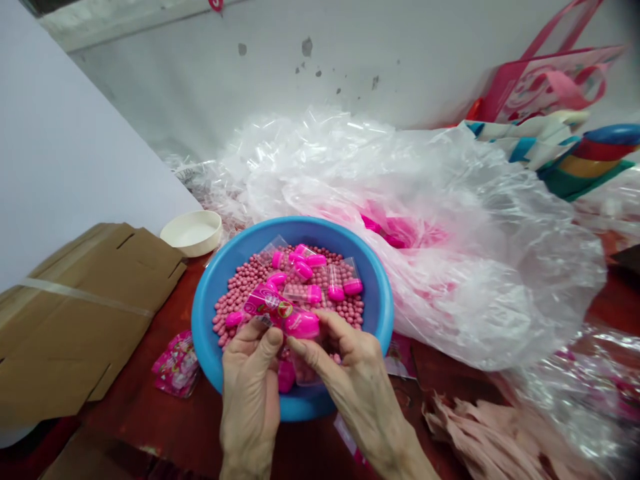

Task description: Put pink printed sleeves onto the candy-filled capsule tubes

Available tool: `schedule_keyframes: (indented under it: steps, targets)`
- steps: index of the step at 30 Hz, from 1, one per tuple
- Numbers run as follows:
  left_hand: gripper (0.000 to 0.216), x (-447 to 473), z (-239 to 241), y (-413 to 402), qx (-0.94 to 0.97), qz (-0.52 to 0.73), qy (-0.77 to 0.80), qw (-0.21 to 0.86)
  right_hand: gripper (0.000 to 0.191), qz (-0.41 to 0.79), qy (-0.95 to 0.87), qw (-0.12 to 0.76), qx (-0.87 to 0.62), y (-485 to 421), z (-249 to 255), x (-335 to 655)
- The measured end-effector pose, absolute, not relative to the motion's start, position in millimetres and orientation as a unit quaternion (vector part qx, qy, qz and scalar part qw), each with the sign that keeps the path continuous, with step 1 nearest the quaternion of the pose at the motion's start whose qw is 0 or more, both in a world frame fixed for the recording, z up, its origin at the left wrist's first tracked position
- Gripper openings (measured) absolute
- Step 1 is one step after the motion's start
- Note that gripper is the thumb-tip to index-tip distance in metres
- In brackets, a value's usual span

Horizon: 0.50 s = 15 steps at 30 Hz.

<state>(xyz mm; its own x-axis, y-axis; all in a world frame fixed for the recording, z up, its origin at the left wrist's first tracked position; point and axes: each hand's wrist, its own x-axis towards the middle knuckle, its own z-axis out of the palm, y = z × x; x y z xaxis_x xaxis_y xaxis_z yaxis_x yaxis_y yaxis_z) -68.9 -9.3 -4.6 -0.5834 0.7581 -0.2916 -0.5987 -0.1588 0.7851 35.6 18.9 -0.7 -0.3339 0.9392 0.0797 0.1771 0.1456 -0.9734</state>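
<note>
A blue plastic basin (380, 293) stands on the dark red table, filled with small pink round candies (240, 283) and several clear capsule-shaped containers with pink caps (310, 293). My left hand (250, 387) and my right hand (355, 373) meet over the basin's near rim. Both pinch one capsule container with a pink cap (301, 325); its clear half hangs down between my fingers. A pink printed label (267, 301) lies against it, just above my left thumb.
A large heap of clear plastic bags (450, 220) lies behind and right of the basin. A flattened cardboard box (75, 307) sits at the left, a cream bowl (193, 232) behind it. Small pink packets (175, 365) lie left of the basin. Pink paper (480, 433) at lower right.
</note>
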Motion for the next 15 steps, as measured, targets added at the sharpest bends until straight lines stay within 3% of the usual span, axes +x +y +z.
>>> schedule_keyframes:
  steps: [9, 15]
  targets:
    - [0.026, -70, -1, -7, 0.088, 0.746, 0.483, 0.450, 0.004, 0.407, -0.788, 0.314, -0.341, 29, 4, 41]
    - [0.027, -72, -1, -5, 0.070, 0.750, 0.470, 0.461, 0.028, 0.324, -0.849, 0.270, -0.318, 27, 8, 38]
